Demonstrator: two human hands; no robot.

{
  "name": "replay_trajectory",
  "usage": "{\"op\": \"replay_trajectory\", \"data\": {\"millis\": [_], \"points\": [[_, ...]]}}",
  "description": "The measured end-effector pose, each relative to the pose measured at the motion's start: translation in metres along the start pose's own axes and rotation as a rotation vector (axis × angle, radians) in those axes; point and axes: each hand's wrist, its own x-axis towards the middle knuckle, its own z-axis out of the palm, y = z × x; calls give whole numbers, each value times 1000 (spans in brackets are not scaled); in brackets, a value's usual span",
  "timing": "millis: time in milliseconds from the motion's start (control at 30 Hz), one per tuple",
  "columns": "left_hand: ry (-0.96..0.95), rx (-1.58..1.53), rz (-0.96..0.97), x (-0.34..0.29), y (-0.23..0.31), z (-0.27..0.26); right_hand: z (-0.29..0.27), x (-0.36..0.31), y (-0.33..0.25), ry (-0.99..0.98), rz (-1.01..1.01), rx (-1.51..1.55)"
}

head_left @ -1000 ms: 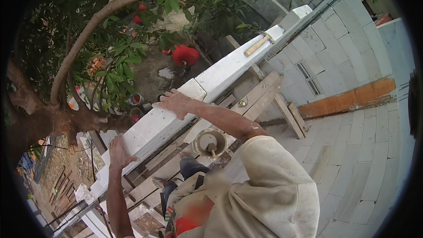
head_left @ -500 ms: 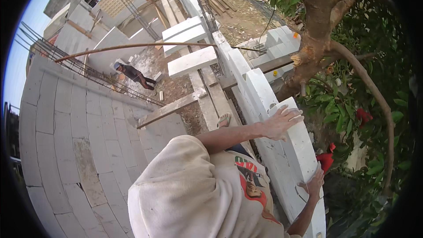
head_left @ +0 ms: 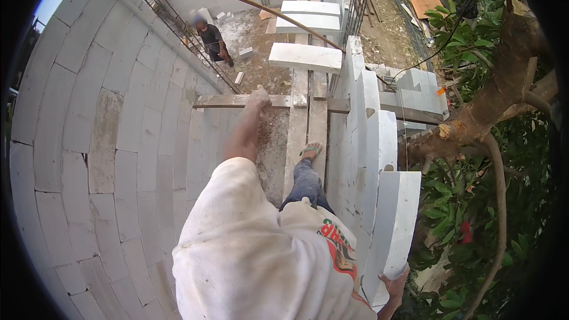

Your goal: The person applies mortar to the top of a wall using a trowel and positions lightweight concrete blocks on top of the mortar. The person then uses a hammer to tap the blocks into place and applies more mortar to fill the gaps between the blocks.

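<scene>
A long white building block rests on top of the low block wall at my right. My right hand grips its near end, thumb and fingers on either side of the corner. My left hand is held out in front, over the wooden crosspiece. Nothing shows in it, but its fingers are partly hidden and blurred. Farther along the same wall, white blocks form its stepped top. My sandalled foot stands on the narrow wooden planks.
A tall block wall rises at my left. Loose white blocks lie across the planks ahead. A thin bent rod crosses over them, near upright rebar. A person stands below. Tree branches crowd the right side.
My left hand has come off the block and swung left over the crosspiece. My right hand stays at the block's near end. My view has turned, and the person below has shifted slightly.
</scene>
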Motion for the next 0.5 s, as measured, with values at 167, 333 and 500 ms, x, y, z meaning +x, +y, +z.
{"op": "replay_trajectory", "data": {"millis": [167,333,500], "points": [[65,152,-174,61,-80,-43,10,12,-3,-17,64,24],[19,173,97,59,-40,-25,8,0,-11,48,52,45],[-168,91,535,12,-13,65,-6,9,-32,38,85,-187]]}}
